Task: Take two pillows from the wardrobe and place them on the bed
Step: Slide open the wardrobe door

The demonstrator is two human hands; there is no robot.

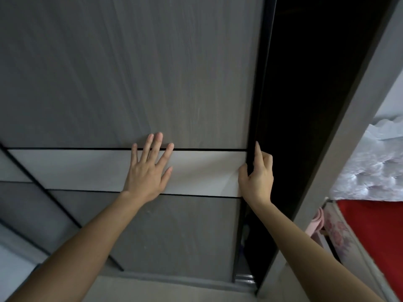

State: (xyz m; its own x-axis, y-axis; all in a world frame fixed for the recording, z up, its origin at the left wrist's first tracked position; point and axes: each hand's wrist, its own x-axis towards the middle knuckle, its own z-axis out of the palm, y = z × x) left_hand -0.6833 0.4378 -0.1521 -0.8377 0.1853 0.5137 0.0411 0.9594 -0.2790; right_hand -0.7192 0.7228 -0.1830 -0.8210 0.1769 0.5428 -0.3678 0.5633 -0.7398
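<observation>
A grey sliding wardrobe door [152, 73] with a pale band across its middle fills most of the view. My left hand [148, 171] lies flat on that band with its fingers spread. My right hand [257, 175] grips the door's black right edge [254, 127], fingers curled around it. To the right of the edge a dark gap [305, 105] shows the wardrobe's inside, too dark to make out any pillows. The bed [375, 225], with a red cover, shows at the lower right.
The wardrobe's grey side panel [340, 149] runs diagonally between the gap and the bed. A white padded headboard [370, 166] stands above the bed. A second door panel [21, 203] overlaps at the left. Pale floor [174, 290] lies below the door track.
</observation>
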